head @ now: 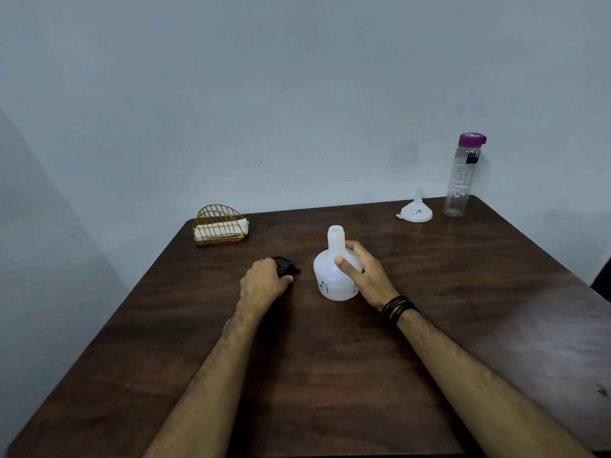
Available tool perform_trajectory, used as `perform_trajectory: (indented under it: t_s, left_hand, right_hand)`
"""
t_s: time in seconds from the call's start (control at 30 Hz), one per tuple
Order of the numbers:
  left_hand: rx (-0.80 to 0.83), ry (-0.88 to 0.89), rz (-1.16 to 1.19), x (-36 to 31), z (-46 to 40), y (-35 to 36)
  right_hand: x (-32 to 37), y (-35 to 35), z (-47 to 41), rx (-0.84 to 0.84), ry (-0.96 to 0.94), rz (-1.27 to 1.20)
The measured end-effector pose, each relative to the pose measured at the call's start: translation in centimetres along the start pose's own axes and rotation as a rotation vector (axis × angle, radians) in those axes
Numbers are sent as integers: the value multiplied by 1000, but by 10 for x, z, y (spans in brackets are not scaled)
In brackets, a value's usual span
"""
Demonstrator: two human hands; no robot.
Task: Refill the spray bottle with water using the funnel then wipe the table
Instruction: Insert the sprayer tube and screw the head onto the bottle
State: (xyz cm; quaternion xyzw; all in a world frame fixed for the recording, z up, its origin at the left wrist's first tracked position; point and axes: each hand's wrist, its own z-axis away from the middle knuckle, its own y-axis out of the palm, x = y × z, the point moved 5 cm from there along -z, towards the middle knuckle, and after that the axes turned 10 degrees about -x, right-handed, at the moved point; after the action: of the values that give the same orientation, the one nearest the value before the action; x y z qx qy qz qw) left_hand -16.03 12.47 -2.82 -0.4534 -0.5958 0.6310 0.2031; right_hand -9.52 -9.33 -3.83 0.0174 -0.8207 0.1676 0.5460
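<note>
A white translucent spray bottle (330,276) stands upright in the middle of the dark wooden table (330,375), its neck uncapped. My right hand (362,276) wraps around its right side. To its left, my left hand (264,280) rests on the table, closed over the black spray head (287,266). A white funnel (416,211) sits upside down at the far right, spout up. Beside it stands a clear water bottle (461,180) with a purple cap.
A gold wire holder (218,226) with white napkins sits at the table's far left corner. A pale wall runs right behind the table. The table's right edge falls away near the water bottle.
</note>
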Motion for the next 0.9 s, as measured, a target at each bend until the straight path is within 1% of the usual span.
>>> perform_trajectory:
  t_s: [0.07,0.17,0.2,0.23,0.3,0.33,0.4,0.47,0.57,0.63,0.7,0.8,0.9]
  left_hand:
    - [-35,10,139,-7,-5,-3]
    - [-150,53,426,-26,-15,-28]
    - [-183,55,565,-34,-18,-39]
    - [-196,38,756,-44,-21,-51]
    - [-192,8,1149,-64,-27,-77]
    - [-175,14,1297,-75,-30,-91]
    - [-120,34,1534,-96,-35,-118]
    - [-76,51,1708,-112,-36,-137]
    - [-20,74,1882,-130,-33,-145]
    - [12,73,1975,-138,-31,-145]
    - [24,82,2033,-143,-30,-143]
    - [9,94,2061,-149,-28,-142]
    - [-19,101,2070,-152,-28,-142]
  right_hand:
    - [1,0,1,9,-19,20]
    - [1,0,1,5,-31,32]
    - [2,-1,1,5,-28,32]
    - [1,-1,1,8,-20,30]
    - [1,-1,1,6,-12,27]
    - [1,-1,2,4,-14,36]
    - [5,-1,2,2,-25,56]
    - [11,-3,3,-29,-53,39]
    - [22,-13,6,-193,-129,-24]
    - [34,-19,5,-290,-185,-16]
    - [46,-22,0,-307,-207,-6]
    - [60,-22,-13,-266,-161,5]
    - [67,-25,-22,-277,-154,-18]
